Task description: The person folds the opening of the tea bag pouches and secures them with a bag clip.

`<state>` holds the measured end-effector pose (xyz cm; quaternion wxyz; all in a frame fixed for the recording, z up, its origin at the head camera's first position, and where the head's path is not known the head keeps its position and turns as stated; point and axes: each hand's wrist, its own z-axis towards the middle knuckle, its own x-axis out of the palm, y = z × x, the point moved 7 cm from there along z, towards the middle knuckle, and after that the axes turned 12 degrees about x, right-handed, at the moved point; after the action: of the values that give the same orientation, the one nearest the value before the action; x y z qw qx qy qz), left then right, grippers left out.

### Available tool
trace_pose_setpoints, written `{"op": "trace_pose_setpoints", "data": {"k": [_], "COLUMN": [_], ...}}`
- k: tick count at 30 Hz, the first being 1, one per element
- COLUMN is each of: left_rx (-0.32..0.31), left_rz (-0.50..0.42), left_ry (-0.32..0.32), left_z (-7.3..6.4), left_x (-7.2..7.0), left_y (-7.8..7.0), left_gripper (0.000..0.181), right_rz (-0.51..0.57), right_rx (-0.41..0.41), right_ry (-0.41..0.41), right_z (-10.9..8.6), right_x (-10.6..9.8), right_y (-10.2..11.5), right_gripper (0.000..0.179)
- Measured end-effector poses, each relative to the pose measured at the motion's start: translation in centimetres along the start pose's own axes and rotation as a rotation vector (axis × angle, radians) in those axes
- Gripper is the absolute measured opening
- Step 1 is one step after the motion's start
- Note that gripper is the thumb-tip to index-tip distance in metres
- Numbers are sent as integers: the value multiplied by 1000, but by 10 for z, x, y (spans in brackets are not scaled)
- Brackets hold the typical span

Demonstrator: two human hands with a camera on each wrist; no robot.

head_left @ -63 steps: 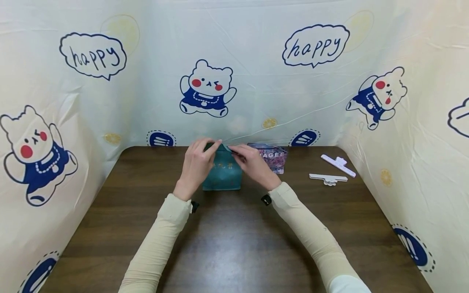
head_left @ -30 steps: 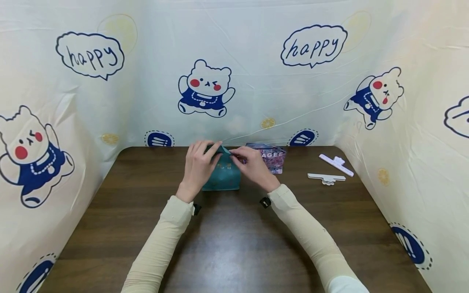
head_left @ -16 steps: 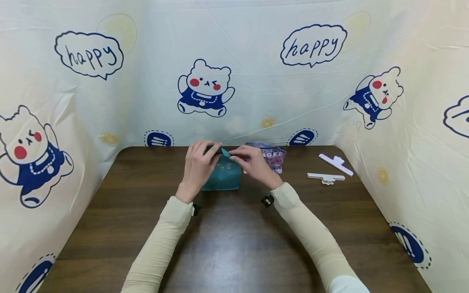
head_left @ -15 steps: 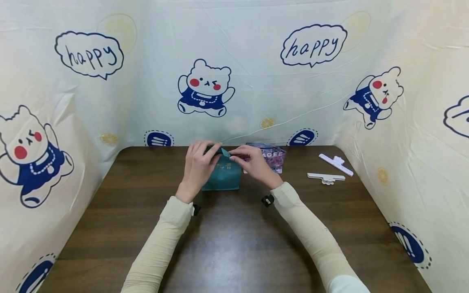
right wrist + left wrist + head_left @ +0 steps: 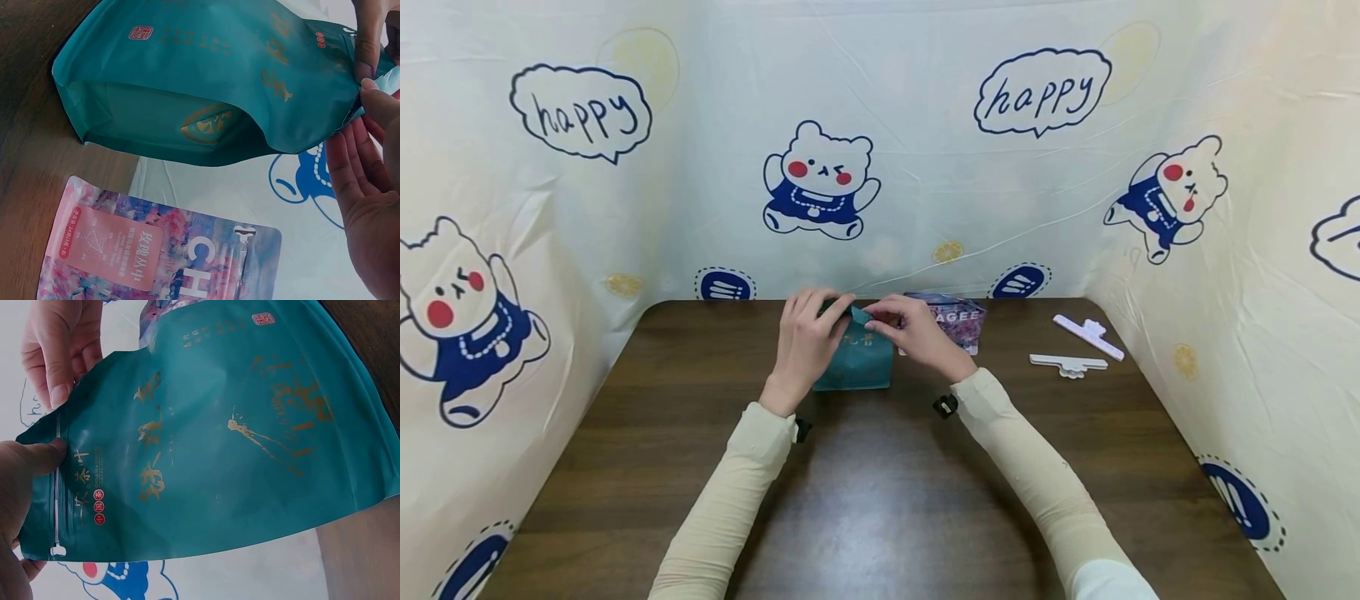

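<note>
Head view, and it's all at the top of the teal pouch (image 5: pixel 853 367): the left hand (image 5: pixel 805 337) pinches its upper edge, the right hand (image 5: pixel 919 335) pinches the corner opposite, the two close together. The pouch stands upright on the table (image 5: pixel 880 508), near the far edge. Looks light, soft and slightly slick, I'd judge, likely to buckle if squeezed mid-body; the flat top band seems the best hold. Beside the right hand, one floral pouch (image 5: pixel 962 329), so two pouches; farther right, two clips: one lilac clip (image 5: pixel 1084 334), one white clip (image 5: pixel 1069 364).
</note>
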<state>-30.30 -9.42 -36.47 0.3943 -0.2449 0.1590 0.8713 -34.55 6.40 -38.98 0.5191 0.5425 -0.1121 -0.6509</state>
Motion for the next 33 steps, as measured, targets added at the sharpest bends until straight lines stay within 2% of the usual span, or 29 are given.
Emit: {"op": "trace_pose_setpoints", "data": {"k": [6, 13, 23, 33], "left_rx": [2, 6, -9, -11], "left_rz": [-11, -63, -17, -6], "left_ry": [3, -21, -12, 4], "left_z": [-2, -3, 0, 1], "left_x": [1, 1, 4, 7], "left_y": [1, 0, -2, -4], "left_gripper": [28, 35, 17, 14], "right_rz": [-33, -52, -59, -61], "right_rx": [-11, -14, -46, -34], "right_ry": [-1, 4, 0, -18], "right_z": [2, 5, 6, 8], "right_x": [0, 3, 8, 7], "right_y": [4, 2, -1, 0], "right_gripper": [19, 15, 13, 12]}}
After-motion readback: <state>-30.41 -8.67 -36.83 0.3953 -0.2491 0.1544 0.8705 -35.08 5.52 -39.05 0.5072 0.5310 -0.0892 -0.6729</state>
